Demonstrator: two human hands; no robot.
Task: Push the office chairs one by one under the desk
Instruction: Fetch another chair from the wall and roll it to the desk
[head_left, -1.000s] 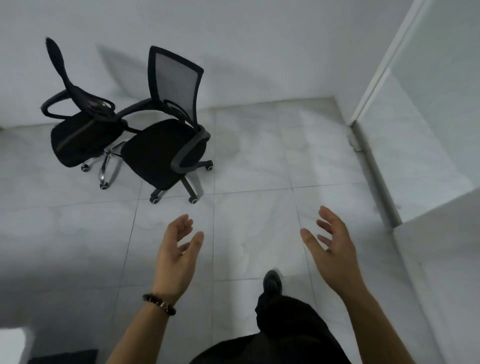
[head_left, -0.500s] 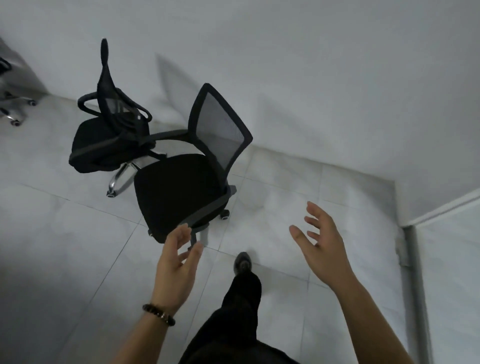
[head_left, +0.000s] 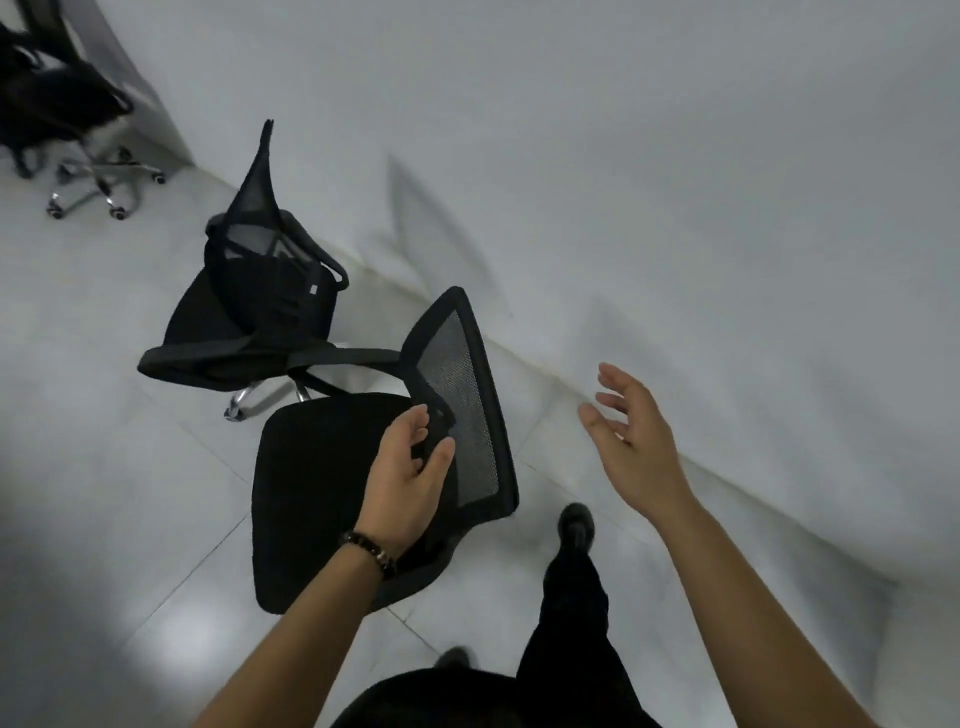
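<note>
A black mesh-backed office chair (head_left: 311, 493) stands right in front of me, its backrest (head_left: 462, 395) towards the wall. My left hand (head_left: 410, 478) is over the rear of its seat, beside the foot of the backrest, fingers spread and loosely bent with nothing clearly held. My right hand (head_left: 634, 441) hangs open in the air to the right of the backrest, touching nothing. A second black chair (head_left: 249, 312) stands just behind the first, their armrests close together. A third chair (head_left: 57, 109) sits at the far top left.
A white wall (head_left: 675, 208) runs diagonally close behind the chairs. A pale upright panel (head_left: 140, 88) stands next to the third chair. The floor is light tile (head_left: 104, 467). My dark-trousered leg and shoe (head_left: 574, 525) step forward right of the near chair.
I have walked up to the chairs and the view has swung left. My left hand has reached over the near chair's seat by the backrest. My right hand stays open, right of it.
</note>
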